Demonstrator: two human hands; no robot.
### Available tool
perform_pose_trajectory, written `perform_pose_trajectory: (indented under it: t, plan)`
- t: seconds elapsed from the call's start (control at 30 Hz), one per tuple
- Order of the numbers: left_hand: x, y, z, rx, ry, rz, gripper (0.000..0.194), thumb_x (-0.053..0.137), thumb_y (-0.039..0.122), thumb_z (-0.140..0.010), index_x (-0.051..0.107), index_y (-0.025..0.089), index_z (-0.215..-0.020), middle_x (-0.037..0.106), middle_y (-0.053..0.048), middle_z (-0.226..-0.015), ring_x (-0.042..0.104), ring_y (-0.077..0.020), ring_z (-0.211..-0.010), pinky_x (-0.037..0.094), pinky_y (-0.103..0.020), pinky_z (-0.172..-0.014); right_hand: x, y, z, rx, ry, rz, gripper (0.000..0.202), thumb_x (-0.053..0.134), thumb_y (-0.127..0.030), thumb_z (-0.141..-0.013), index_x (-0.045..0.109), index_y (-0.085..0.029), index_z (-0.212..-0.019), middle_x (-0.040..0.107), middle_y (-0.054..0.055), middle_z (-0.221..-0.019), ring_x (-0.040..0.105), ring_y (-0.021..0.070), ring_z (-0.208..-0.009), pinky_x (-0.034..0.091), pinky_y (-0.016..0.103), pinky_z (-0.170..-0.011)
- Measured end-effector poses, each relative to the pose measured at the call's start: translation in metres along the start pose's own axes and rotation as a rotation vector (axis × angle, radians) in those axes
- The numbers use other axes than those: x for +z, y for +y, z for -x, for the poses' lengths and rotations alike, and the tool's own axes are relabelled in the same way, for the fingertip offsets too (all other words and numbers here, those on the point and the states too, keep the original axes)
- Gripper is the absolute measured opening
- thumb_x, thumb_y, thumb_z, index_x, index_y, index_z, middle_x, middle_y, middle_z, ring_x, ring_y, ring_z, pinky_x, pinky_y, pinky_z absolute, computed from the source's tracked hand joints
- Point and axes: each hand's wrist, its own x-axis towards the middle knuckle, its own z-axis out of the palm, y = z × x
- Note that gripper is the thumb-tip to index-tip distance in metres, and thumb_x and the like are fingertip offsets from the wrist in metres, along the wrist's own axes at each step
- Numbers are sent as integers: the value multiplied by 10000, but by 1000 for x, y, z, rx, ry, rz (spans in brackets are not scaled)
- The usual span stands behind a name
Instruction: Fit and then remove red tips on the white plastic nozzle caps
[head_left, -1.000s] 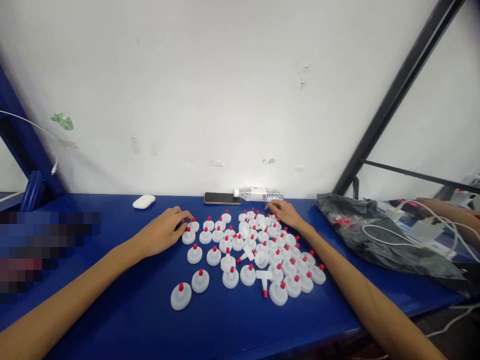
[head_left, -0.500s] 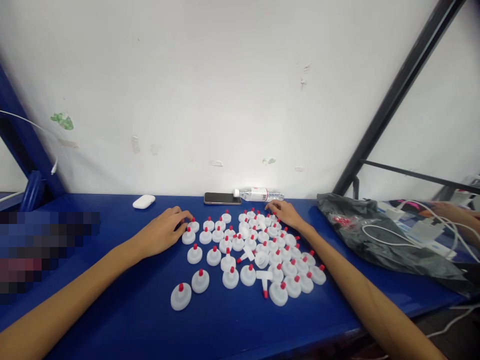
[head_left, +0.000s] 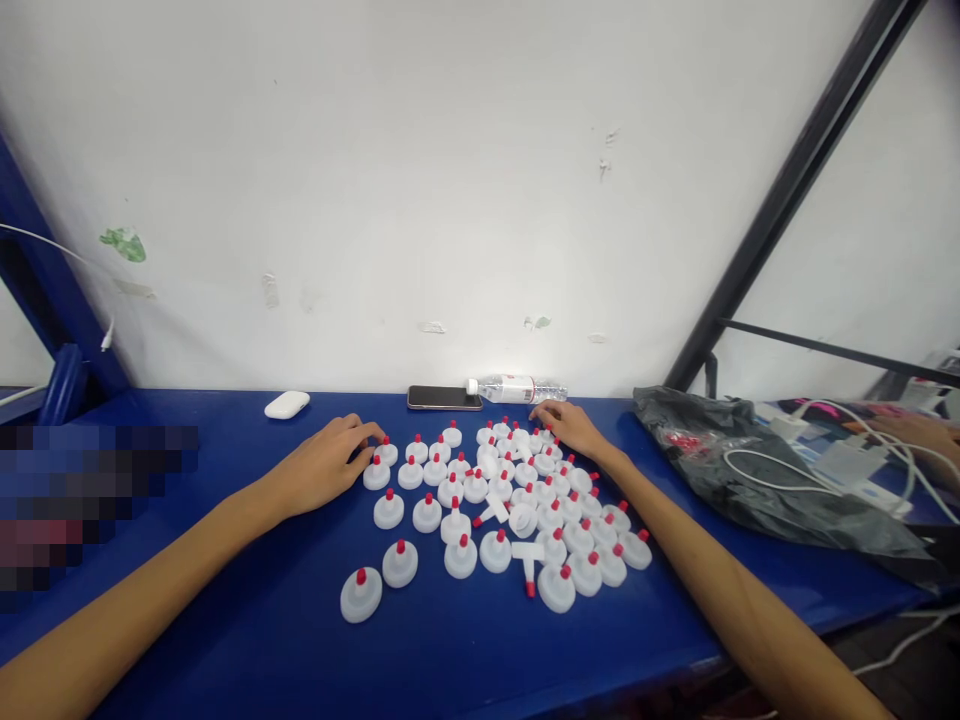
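Many white bottle caps with red-tipped nozzles (head_left: 427,514) are spread over the blue table. Most stand upright on their wide base; a few, such as one tipped cap (head_left: 529,556), lie on their side. At the left edge of the group rests my left hand (head_left: 334,465), fingers loosely bent and apart, with a fingertip at or against the red tip of an upright cap (head_left: 386,455). My right hand (head_left: 570,425) lies at the far right of the group, its fingers slightly curled beside the back caps. Neither hand holds anything that I can see.
Along the wall lie a phone (head_left: 444,398), a clear plastic bottle (head_left: 517,389) on its side and a white earphone case (head_left: 287,404). At right, a dark plastic bag (head_left: 697,480) carries white cables. Another person's hand (head_left: 900,425) shows beyond the rack post.
My hands and the caps stay in place; the view shifts only very slightly. At far right, the other person's hand has moved a little.
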Motion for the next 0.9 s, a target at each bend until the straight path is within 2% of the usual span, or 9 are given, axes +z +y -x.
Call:
perform_pose_trajectory:
  t: [0.9]
  plan:
    - [-4,3,1,1,-13,5,356,381,397,-934,628,274,-1159,605,-61,-1000,608,-250,-937,480,-399,-841,-2,-5,2,9,-17,-1,273,463,-284,-919,729,-220,-930,742,12,-867,644,166,-744,412,247,-675]
